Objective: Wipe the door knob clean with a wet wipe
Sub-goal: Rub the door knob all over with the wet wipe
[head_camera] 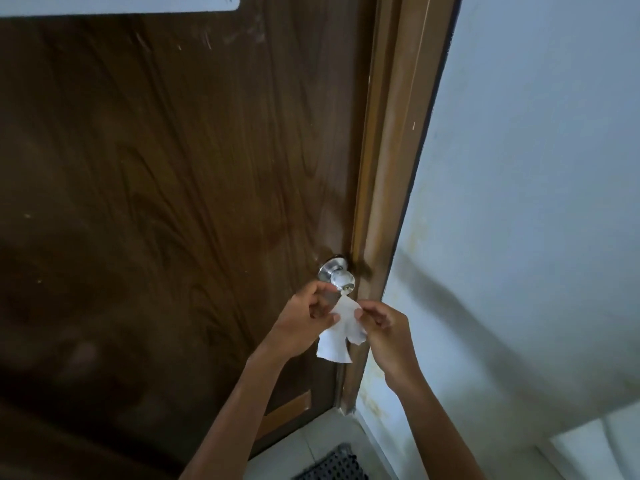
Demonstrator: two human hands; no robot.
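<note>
A round silver door knob (341,278) sticks out of a dark brown wooden door (166,188), close to its right edge. Just below the knob hangs a white wet wipe (341,332), held between both hands. My left hand (304,320) pinches the wipe's left side with thumb and fingers. On the wipe's right side, my right hand (384,327) pinches its upper corner. The top of the wipe reaches up to the underside of the knob; whether it touches is not clear.
A lighter brown door frame (388,188) runs beside the door, with a pale wall (526,168) to the right. Tiled floor and a dark perforated mat (334,464) lie below. A white sheet (117,1) is fixed at the top of the door.
</note>
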